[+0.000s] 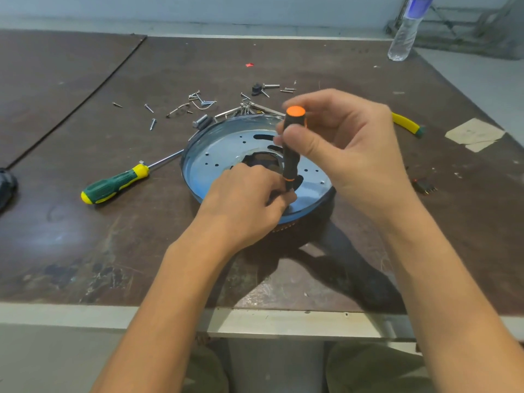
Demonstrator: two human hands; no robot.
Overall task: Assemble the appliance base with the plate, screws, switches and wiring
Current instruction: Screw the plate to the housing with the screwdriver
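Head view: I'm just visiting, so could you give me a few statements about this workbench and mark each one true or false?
1. The right hand grips the black and orange screwdriver upright over the metal plate. True.
2. The left hand holds the green and yellow screwdriver. False: that one lies on the table, left of the plate; the left hand pinches at the other screwdriver's tip.
3. Loose screws lie on the table beyond the plate. True.
4. The water bottle lies on its side. False: it stands upright at the far right.
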